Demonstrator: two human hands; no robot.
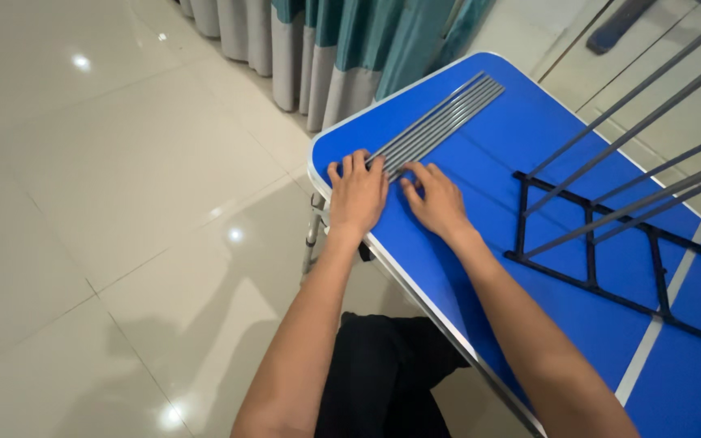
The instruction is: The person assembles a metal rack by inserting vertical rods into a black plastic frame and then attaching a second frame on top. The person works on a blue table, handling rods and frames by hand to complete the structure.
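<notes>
At the bottom of the frame the person's two forearms run up from the lap toward the middle of the picture, where both hands lie flat on the blue tabletop (480, 268). The left hand (357, 195) is spread palm down, fingers slightly apart, its fingertips resting at the near end of the bundle of grey metal rods (440, 122). The right hand (436, 201) lies just beside it, also palm down with fingers loosely fanned, its fingertips touching the same rod ends from the right. Neither hand grips anything; both press or nudge from above.

The rods lie side by side in a flat row, running diagonally from the centre of the frame toward the upper right, close to the tabletop's left edge. Their far ends look roughly even; the near ends are partly hidden under the fingers, so how flush they sit there cannot be told.

Judging from this, squaring the row calls for light, even pressure from both hands, so no rod rolls over its neighbour or slips off the nearby edge to the tiled floor (107, 186).

To the right of the frame a black lattice frame (610, 259) lies on the tabletop, with several more grey rods (634, 122) standing up from it and slanting toward the upper right corner. Farther off, at the top, teal and grey curtains (326, 40) hang to the floor.
</notes>
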